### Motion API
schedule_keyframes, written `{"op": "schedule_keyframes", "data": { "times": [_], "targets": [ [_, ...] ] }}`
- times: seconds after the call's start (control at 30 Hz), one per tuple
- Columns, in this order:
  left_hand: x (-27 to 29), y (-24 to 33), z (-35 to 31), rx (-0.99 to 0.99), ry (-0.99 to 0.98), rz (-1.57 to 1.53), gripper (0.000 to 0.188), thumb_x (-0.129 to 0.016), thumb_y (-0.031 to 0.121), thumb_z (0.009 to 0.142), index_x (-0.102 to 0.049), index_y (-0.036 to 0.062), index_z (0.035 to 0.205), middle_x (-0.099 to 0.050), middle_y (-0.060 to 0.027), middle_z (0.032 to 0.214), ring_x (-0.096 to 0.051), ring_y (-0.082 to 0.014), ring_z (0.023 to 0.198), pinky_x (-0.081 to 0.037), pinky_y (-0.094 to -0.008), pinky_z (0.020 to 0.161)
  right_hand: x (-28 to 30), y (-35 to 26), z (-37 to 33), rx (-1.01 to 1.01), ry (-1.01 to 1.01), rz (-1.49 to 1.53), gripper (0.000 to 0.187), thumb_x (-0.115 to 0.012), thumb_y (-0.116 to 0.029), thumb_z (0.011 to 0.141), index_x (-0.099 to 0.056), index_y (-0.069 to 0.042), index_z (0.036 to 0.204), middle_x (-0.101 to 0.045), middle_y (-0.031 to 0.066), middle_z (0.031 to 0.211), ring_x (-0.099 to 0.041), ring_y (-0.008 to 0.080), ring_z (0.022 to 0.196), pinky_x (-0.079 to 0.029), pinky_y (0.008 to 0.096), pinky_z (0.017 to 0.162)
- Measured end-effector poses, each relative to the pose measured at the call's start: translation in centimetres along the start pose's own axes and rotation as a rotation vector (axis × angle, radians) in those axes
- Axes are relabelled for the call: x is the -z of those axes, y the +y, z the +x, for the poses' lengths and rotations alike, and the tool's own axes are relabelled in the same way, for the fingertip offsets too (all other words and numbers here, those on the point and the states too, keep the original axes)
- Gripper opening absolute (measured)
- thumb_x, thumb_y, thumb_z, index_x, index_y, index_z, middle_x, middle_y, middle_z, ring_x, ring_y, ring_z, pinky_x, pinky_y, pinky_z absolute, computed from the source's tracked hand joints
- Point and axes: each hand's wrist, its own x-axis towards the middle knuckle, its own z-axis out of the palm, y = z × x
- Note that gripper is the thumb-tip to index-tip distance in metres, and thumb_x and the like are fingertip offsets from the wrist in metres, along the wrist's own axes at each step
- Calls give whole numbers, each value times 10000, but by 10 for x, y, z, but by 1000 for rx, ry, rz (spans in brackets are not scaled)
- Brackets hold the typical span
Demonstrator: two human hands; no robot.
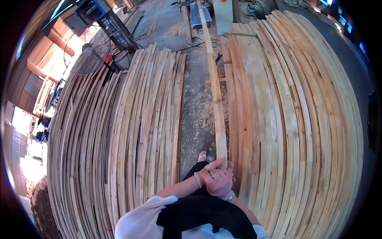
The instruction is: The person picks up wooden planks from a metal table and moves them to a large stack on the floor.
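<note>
A long, narrow pale wooden board (pixel 216 95) stretches away from me, its far end reaching the machine area at the top of the view. Its near end meets my two hands, which are close together in front of my body. My left hand (pixel 207 174) is closed on that end. Overlapping it, my right hand (pixel 221 184) also grips the board, and the fingers partly hide the wood and each other. A bracelet circles the right wrist, and a pale band shows at the left one.
Stacked boards (pixel 147 119) lie on my left, with a larger stack (pixel 294 119) on my right. Between them runs a narrow floor strip (pixel 197 99) strewn with sawdust. Far off stand a blue-topped machine (pixel 201 16) and, at left, a round fan (pixel 87 51).
</note>
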Motion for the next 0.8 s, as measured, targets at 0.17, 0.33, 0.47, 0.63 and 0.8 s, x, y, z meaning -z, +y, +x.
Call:
{"op": "schedule_keyframes", "data": {
  "times": [0.17,0.33,0.47,0.63,0.8],
  "targets": [
    [24,77,23,25,178,-173,441,-416,481,987,-570,70,1032,-583,-79,963,-576,-288,942,-416,-498,988,-25,42,57,-4,38,14,346,-645,-220,662,-659,-157,1002,-587,46,858,-600,218,836,-484,414,789],
    [49,205,84,73,343,-384,256,-429,332,1003,-533,123,899,-500,-8,822,-519,-191,718,-474,-372,829,-80,102,147,-62,15,-7,338,-653,-229,651,-661,-182,986,-580,32,848,-593,204,810,-485,407,765],
    [54,294,123,77,4,38,198,-457,246,971,-531,69,1019,-540,-33,898,-568,-194,856,-484,-321,825,-119,151,220,-91,51,-14,337,-656,-225,646,-661,-201,982,-572,25,850,-581,216,795,-478,439,787],
    [15,399,146,-50,77,702,229,-562,166,917,-525,60,1116,-501,-10,851,-565,-169,801,-505,-306,755,-158,193,304,-137,45,-53,394,-672,-176,639,-643,-183,1033,-574,56,934,-581,285,914,-445,530,915],
    [-18,504,153,-53,142,-85,483,-619,409,938,-508,40,1229,-641,-112,999,-620,-237,880,-544,-348,797,-198,227,401,-217,10,-74,573,-697,-154,658,-612,-151,1224,-605,110,1127,-566,326,1051,-436,514,912]
  ]
}}
